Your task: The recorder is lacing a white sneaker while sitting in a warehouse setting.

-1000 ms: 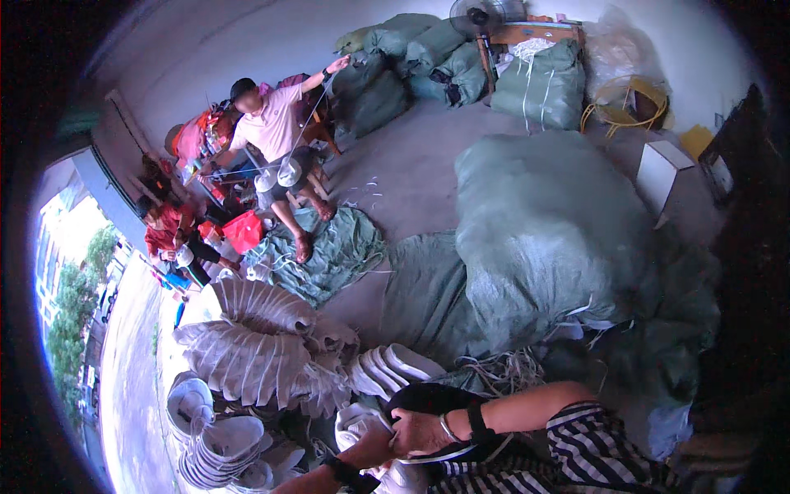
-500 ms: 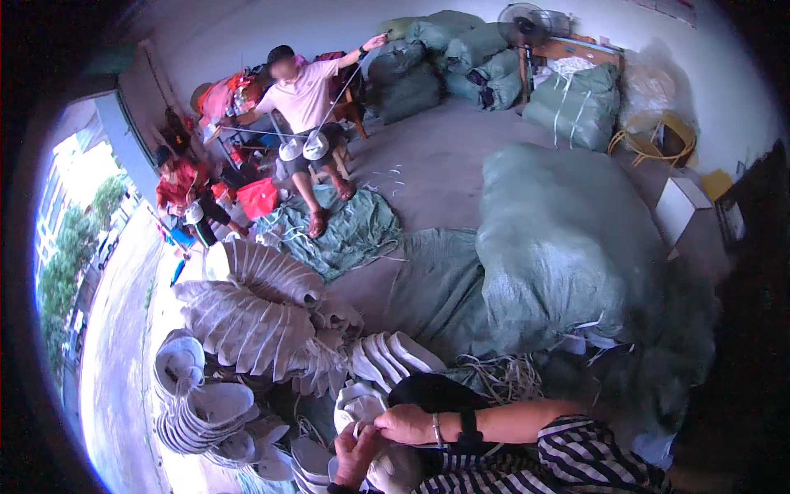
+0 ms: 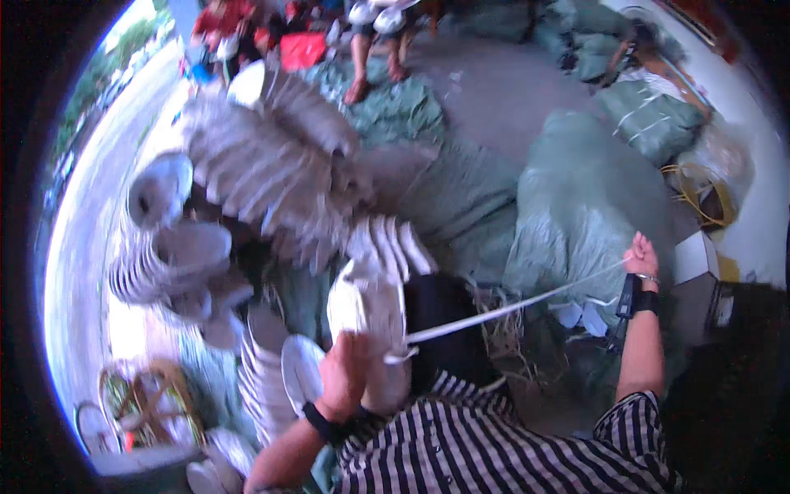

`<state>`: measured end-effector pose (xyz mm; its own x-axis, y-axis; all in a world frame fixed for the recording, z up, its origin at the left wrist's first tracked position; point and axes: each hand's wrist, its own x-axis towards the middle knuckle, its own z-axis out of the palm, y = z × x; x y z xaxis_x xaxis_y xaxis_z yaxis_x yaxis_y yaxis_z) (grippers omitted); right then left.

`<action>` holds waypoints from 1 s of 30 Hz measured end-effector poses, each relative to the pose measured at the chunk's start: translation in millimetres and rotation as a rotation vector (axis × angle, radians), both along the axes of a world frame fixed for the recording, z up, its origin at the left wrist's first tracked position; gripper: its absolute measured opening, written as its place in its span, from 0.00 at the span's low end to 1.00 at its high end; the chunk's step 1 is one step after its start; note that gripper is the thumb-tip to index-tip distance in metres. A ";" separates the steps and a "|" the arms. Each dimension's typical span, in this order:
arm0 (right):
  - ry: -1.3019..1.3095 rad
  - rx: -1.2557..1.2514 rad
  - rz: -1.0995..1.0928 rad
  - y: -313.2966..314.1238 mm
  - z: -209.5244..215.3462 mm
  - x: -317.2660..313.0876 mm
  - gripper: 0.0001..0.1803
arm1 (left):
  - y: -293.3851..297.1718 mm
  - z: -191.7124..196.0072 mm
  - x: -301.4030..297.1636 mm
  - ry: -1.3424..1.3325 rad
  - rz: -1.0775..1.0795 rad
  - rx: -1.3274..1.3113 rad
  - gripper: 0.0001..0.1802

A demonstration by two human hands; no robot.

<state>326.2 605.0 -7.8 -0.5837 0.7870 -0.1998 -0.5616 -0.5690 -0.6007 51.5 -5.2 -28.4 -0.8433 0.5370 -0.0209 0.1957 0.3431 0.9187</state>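
Concrete floor [image 3: 502,90] fills the upper middle of the view, crowded with big green sacks [image 3: 576,214] piled toward the right and far wall. Long rows of stacked white bowls [image 3: 263,165] fan across the left half, with more short stacks lower left.

Another person's legs [image 3: 374,49] show at the top edge, beside a red bag [image 3: 300,49].

Near the bottom, a tall stack [image 3: 374,329] of white bowls stands roughly upright in front of the striped shirt [image 3: 494,445]. The left hand [image 3: 341,375] presses flat against this stack's lower left side, fingers spread and open, touching it rather than gripping.

A white strap [image 3: 510,309] runs from the stack's right side, just beside the left hand, up and rightward in a taut line. Its long axis slants from lower left to upper right, ending at the right hand [image 3: 642,259], which is closed around the strap's far end, well apart from the stack, arm stretched out.
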 end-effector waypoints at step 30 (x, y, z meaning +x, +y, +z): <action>-0.442 0.634 1.171 -426.4 37.6 -253.2 0.18 | -21.3 37.2 8.9 -0.138 -0.115 -0.025 0.12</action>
<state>73.1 178.6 29.9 -0.9384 -0.0819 -0.3357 0.3442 -0.1382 -0.9287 60.5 -26.5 8.8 -0.7644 0.6278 -0.1470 0.1075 0.3488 0.9310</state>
